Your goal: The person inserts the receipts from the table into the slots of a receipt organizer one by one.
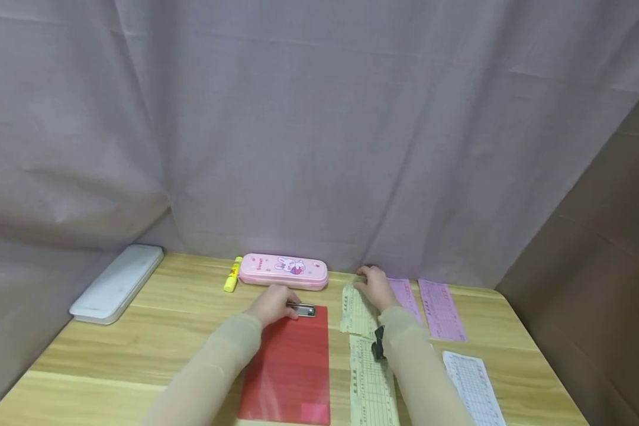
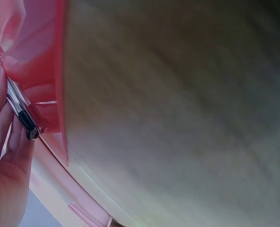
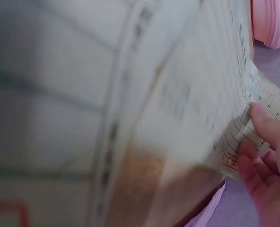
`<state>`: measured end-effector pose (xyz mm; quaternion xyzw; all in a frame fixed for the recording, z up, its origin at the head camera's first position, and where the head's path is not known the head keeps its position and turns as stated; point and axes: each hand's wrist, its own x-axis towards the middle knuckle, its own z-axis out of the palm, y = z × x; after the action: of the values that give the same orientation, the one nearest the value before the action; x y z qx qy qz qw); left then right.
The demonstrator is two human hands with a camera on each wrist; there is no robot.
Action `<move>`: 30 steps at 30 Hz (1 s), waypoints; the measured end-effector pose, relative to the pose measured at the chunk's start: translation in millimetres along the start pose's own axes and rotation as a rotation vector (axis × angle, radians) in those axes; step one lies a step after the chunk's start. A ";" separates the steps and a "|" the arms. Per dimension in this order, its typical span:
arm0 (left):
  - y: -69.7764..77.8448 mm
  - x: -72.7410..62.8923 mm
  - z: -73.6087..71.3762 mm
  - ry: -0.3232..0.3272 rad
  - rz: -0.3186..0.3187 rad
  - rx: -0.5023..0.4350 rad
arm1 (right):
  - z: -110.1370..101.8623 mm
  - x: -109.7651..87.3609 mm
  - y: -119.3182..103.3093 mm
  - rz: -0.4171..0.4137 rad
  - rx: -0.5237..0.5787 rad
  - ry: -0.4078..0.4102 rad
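A red see-through clipboard (image 1: 293,367) lies on the table with its metal clip (image 1: 305,309) at the far end. My left hand (image 1: 276,305) is at that clip; in the left wrist view its thumb lies on the clip (image 2: 19,101) with the fingers behind. To the right, my right hand (image 1: 375,287) pinches the far end of a yellow printed slip (image 1: 355,310) between thumb and fingers. The right wrist view shows this slip (image 3: 265,92) bent up at the grip, with red numbers on it. A second yellow slip (image 1: 370,378) lies nearer, partly under my right forearm.
A pink pencil case (image 1: 284,272) and a yellow glue stick (image 1: 232,274) stand by the back curtain. Two pink slips (image 1: 442,310) and a white slip (image 1: 474,384) lie on the right. A white case (image 1: 117,284) rests at the left edge.
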<state>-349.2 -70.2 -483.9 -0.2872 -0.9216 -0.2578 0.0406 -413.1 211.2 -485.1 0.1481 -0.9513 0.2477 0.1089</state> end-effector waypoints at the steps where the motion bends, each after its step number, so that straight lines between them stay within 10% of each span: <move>1: 0.5 0.0 0.0 0.000 -0.005 -0.007 | -1.3 -1.3 1.3 -0.012 -0.021 0.015; 11: 0.1 3.4 1.9 -0.003 -0.033 0.015 | -20.7 -10.9 10.0 0.006 -0.148 0.101; 30: 3.8 2.5 -1.8 -0.010 -0.027 0.024 | -71.2 -35.9 -11.8 0.230 0.253 0.049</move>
<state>-349.3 -67.1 -480.1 -0.2756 -0.9285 -0.2461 0.0361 -366.1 245.3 -429.3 0.0445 -0.9203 0.3797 0.0834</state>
